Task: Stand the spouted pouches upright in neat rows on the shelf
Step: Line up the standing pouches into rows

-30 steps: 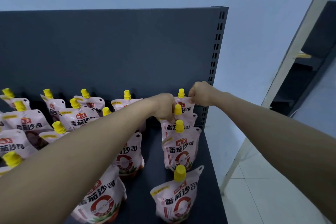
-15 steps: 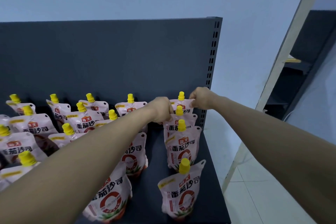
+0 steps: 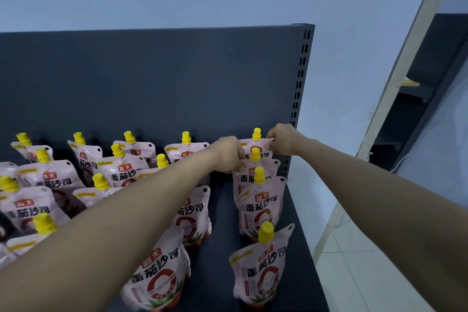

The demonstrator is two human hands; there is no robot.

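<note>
Pink spouted pouches with yellow caps stand on a dark grey shelf (image 3: 220, 213). The right-hand column holds several, from the front pouch (image 3: 260, 273) back to the rear pouch (image 3: 258, 147) against the back panel. My right hand (image 3: 282, 139) pinches the rear pouch's top right corner. My left hand (image 3: 228, 153) is closed on its top left edge, and its fingers also touch the second pouch (image 3: 249, 177) just in front. My left forearm covers part of the neighbouring column (image 3: 192, 213). More pouches (image 3: 50, 180) crowd the left side, some leaning.
The slotted upright (image 3: 300, 88) of the back panel (image 3: 152, 83) stands just right of my right hand. The shelf's right edge (image 3: 307, 248) drops to a tiled floor (image 3: 354, 273). A bare strip of shelf runs between the two right columns. A dark rack (image 3: 417, 114) stands far right.
Both hands stay closed at the top of the rear pouch. My left hand has slid from the second pouch's cap to the rear pouch's left edge. My view has tilted upward.
</note>
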